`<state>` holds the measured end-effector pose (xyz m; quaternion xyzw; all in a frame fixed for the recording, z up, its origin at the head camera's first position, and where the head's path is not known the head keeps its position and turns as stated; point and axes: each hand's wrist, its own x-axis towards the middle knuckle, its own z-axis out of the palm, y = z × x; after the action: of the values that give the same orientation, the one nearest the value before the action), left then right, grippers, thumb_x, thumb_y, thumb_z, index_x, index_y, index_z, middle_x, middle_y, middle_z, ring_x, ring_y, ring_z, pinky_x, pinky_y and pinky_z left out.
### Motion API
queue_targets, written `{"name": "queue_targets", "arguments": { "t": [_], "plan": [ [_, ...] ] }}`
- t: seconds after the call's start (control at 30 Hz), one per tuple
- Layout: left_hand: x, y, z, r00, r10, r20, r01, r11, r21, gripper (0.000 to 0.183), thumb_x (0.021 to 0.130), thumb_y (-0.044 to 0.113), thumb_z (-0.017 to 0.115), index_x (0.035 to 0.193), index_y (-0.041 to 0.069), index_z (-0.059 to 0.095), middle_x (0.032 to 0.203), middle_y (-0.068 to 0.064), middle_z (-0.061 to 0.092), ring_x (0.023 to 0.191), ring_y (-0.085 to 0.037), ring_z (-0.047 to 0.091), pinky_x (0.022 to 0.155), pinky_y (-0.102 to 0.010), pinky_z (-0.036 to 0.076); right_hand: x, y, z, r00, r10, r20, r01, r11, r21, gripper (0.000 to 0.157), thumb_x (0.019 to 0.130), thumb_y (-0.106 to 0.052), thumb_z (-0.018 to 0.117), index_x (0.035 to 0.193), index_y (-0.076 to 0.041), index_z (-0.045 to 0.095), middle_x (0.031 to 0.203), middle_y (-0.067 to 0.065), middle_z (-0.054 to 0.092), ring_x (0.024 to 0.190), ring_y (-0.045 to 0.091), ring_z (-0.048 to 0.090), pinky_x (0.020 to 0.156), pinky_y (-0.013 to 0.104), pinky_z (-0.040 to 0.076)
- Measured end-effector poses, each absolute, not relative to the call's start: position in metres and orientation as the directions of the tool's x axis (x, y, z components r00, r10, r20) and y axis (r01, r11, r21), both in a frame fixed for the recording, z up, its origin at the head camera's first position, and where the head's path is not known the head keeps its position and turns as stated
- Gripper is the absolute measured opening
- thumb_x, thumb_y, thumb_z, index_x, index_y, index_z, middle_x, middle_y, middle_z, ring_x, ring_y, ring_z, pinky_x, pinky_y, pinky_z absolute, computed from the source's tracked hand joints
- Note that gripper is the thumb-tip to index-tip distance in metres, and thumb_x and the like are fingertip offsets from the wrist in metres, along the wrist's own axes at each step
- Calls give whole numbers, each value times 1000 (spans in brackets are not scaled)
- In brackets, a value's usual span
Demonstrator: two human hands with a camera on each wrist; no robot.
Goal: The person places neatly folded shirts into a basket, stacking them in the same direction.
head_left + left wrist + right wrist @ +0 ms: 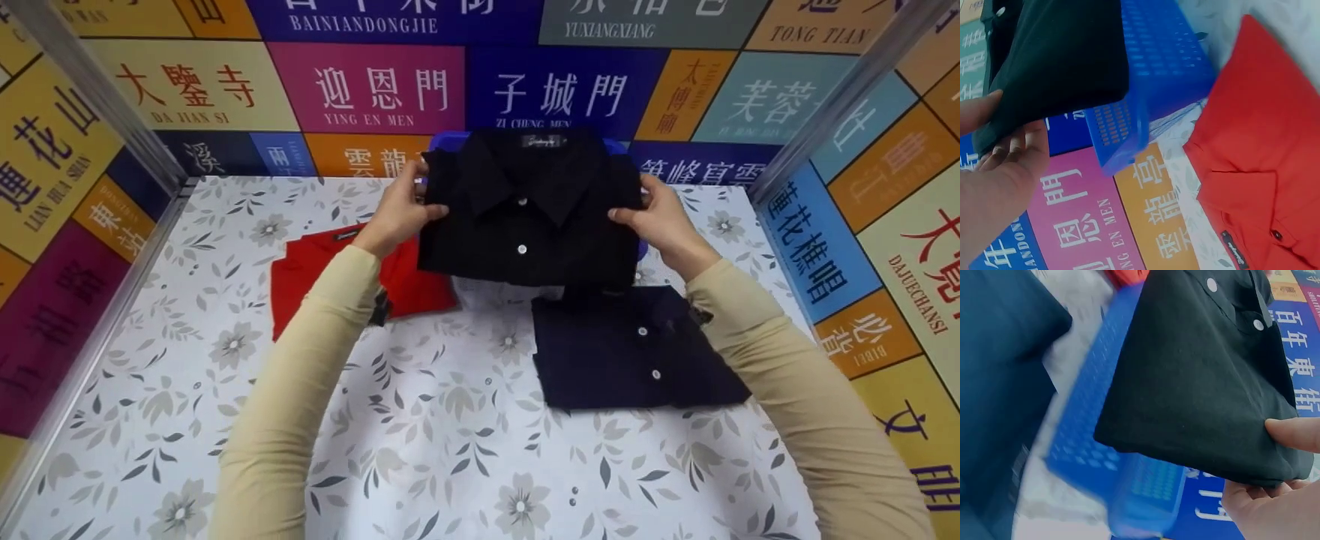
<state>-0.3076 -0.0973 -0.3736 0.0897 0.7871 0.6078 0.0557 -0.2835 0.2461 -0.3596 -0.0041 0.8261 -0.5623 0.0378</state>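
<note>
A folded black shirt (480, 240) with a collar and white buttons is held up between both hands. My left hand (405, 210) pinches its left side, thumb on the front and fingers behind. On the opposite side my right hand (667, 225) grips it the same way. Behind and below the shirt is a blue plastic basket (1168, 62) with perforated walls, mostly hidden by the shirt in the head view. The right wrist view shows the basket (1086, 410) under the shirt's lower edge.
To the left on the flower-patterned table (450, 465) lies a folded red shirt (420, 281), partly behind the left forearm. A folded dark navy shirt (600, 360) lies at the right, beside the right forearm. Panels with lettering (367, 90) wall the back and sides.
</note>
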Motion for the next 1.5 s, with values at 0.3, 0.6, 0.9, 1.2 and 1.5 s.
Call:
{"name": "queue_targets", "arguments": {
  "t": [0.3, 0.6, 0.9, 1.2, 1.5],
  "plan": [
    [-333, -84, -365, -988, 154, 24, 89, 425, 901, 46, 86, -7, 64, 128, -1, 45, 122, -20, 52, 105, -26, 51, 81, -36, 46, -310, 251, -347, -997, 51, 58, -5, 714, -701, 40, 88, -9, 64, 122, 9, 53, 117, 28, 58, 107, 35, 51, 95, 45, 39],
    [-351, -80, -355, -992, 106, 68, 117, 570, 813, 46, 87, -4, 63, 131, -3, 53, 118, -21, 60, 102, -26, 56, 87, -36, 48, -330, 248, -346, -994, 88, 64, 27, 773, -634, 37, 92, -10, 59, 124, 7, 55, 120, 25, 60, 111, 34, 52, 96, 45, 40],
    [-369, -69, -365, -977, 41, 209, 183, 661, 728, 36, 86, 1, 65, 122, -1, 60, 93, -11, 59, 91, -24, 54, 89, -34, 43, -347, 248, -345, -985, 164, 55, 88, 750, -656, 46, 92, -12, 61, 132, 6, 48, 128, 24, 53, 121, 33, 47, 101, 43, 37],
    [-377, -64, -378, -975, 45, 216, 189, 674, 715, 36, 86, -1, 65, 121, -3, 60, 97, -17, 62, 92, -27, 55, 89, -37, 43, -357, 250, -360, -982, 176, 66, 90, 747, -659, 48, 92, -11, 61, 134, 7, 47, 129, 24, 53, 121, 33, 47, 102, 42, 36],
    [-376, -68, -395, -983, 0, 185, 127, 730, 672, 36, 87, 2, 63, 122, -6, 60, 111, -22, 64, 106, -33, 58, 94, -38, 44, -357, 258, -378, -979, 142, 147, 11, 755, -656, 44, 90, -9, 55, 130, 7, 47, 124, 26, 51, 117, 37, 45, 102, 44, 34]
  ]
}}
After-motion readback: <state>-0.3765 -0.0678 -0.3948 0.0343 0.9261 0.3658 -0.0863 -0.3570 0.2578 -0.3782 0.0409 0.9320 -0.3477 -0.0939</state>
